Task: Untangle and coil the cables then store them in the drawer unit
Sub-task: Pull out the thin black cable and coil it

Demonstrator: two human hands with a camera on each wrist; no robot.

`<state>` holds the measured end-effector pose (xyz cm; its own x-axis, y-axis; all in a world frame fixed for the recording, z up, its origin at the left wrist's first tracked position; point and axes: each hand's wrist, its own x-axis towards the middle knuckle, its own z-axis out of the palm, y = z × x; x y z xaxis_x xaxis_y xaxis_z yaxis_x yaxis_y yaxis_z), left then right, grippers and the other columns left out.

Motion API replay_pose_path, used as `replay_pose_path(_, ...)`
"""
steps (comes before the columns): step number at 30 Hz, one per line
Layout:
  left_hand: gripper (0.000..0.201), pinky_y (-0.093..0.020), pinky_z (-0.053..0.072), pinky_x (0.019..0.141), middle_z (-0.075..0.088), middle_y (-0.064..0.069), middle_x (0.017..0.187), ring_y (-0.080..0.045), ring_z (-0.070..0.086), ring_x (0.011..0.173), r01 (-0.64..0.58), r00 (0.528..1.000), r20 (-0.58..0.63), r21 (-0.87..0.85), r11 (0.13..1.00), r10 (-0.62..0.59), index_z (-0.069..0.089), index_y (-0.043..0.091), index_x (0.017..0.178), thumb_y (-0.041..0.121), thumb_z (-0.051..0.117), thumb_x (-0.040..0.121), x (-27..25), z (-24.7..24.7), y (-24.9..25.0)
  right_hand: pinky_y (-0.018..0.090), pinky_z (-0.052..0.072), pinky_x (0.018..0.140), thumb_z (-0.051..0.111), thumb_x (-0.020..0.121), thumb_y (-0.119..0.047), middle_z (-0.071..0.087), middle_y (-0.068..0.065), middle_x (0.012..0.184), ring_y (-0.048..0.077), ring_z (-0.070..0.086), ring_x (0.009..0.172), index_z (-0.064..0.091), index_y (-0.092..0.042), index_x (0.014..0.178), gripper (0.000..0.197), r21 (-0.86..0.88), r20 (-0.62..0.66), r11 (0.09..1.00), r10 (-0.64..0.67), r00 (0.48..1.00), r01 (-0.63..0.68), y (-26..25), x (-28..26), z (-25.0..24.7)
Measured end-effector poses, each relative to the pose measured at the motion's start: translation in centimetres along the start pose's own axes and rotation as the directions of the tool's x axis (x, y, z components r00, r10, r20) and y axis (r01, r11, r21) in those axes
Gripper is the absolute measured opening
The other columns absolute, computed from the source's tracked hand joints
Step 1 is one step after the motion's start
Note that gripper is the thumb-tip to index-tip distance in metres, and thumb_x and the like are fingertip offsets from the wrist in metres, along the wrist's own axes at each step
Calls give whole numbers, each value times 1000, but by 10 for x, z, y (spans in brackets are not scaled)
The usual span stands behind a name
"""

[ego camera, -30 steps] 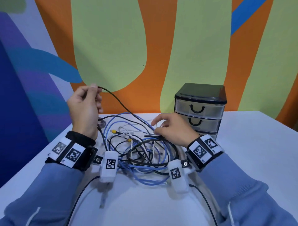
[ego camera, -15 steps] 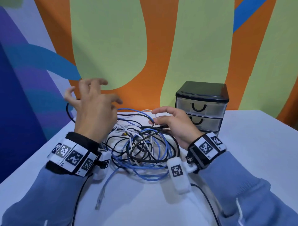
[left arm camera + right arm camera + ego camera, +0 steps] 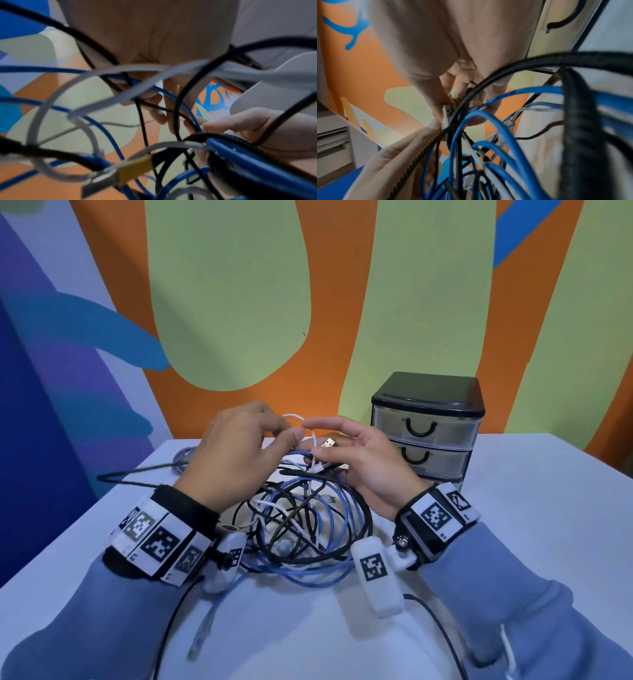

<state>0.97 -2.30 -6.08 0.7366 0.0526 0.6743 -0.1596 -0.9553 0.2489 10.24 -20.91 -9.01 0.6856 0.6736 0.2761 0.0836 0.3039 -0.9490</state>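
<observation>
nearest on the white bench (image 3: 513, 525), a clear plug (image 3: 200, 635) at the end of a blue cable (image 3: 329, 577) lies loose, pointing toward the person. just beyond it, between the two wrists, sits the tangle of cables (image 3: 301, 518): blue loops around the outside, a thick black cable (image 3: 366, 522) curving along the right edge, a black-and-yellow braided cable (image 3: 291, 515) and thin white ones crossing through the middle. a separate black cable (image 3: 137, 477) runs out to the left across the bench.

both hands hover over the far side of the tangle, close together. the left hand (image 3: 236, 457) has its fingers curled down, and thumb and forefinger pinch a white cable (image 3: 294, 417) that arches up between the hands. the right hand (image 3: 363, 460), palm turned inward, has its grip on the end of that white cable by the metal usb plug (image 3: 329, 444), which pokes up past its fingers; the right wrist view shows the plug (image 3: 448, 112) squeezed between thumb and fingertips, with the braided cable passing right beside it.

farther back, to the right of the hands, the drawer unit (image 3: 428, 426) stands on the bench with a black top and three clear drawers, all pushed in. behind everything is a wall (image 3: 239, 302) painted in orange, green and blue shapes.
</observation>
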Motion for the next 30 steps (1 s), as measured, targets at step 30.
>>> replay_pose_path(30, 32, -33, 38, 68, 55, 14, 74, -14, 49, 70, 245, 740, -539, -340, 908, -401, 65, 13, 96, 42, 59, 106, 6, -24, -15, 33, 35, 61, 45, 92, 5, 54, 12, 70, 43, 43, 62, 85, -21, 94, 47, -425, -78, 895, -183, 980, 134, -17, -3, 11)
